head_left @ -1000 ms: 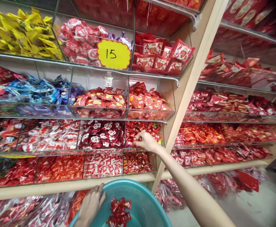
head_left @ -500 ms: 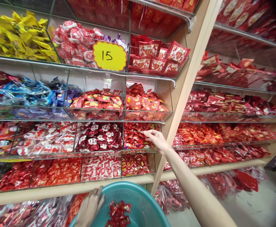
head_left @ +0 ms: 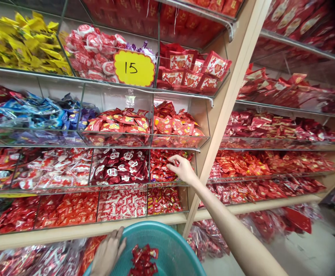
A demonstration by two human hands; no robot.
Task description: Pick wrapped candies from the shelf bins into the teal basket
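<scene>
A: Where's our right hand [head_left: 183, 170] rn?
B: Mid-frame, inside the clear bin [head_left: 159, 168], third row down, last compartment before the wood post [head_left: 230, 96]. Fingers curled down on the red sweets [head_left: 158, 159], nearly closed. Can't tell if one's actually pinched, since the thumb side's hidden.
A: And our left hand [head_left: 107, 253]?
B: Bottom centre of the frame. Fingers are hooked over the rim of the teal basket [head_left: 181, 245], gripping it below the shelf.
A: How far along are we?
B: We've got a small heap [head_left: 142, 261] of red sweets in the basket already. Most of the mesh is bare, so there's lots of room left. The bin looks well stocked.
A: Anything we can't make out?
B: The basket's lower part is cut off at the bottom edge, so the heap's full extent is unknown. Wrapper print is too small to read. The yellow tag [head_left: 134, 68], upper centre, reads "15" but hangs on a diff. row.
</scene>
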